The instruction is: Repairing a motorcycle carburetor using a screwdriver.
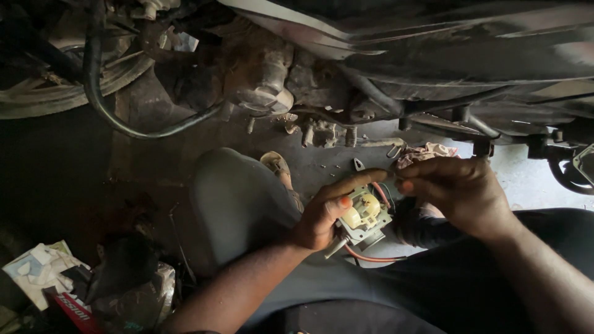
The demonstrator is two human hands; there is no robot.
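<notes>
My left hand [326, 213] grips a small greyish carburetor-like part [366, 216] with a yellowish inner piece and a thin orange hose [371, 256] trailing below it. The index finger stretches up along the part's top edge. My right hand [455, 192] is just to the right, its fingertips pinched together at the part's upper right corner; whether something tiny sits between them is too small to tell. Both hands are over my lap, between my grey-trousered knee [238, 198] and my dark-trousered leg [470, 278].
A motorcycle's engine [263, 74] and frame hang above, with a wheel [68, 86] at the upper left and a black hose [105, 105] looping down. Small metal bits [359, 164] and a rag [427, 153] lie on the concrete floor. Crumpled packaging and bags [80, 284] sit at the lower left.
</notes>
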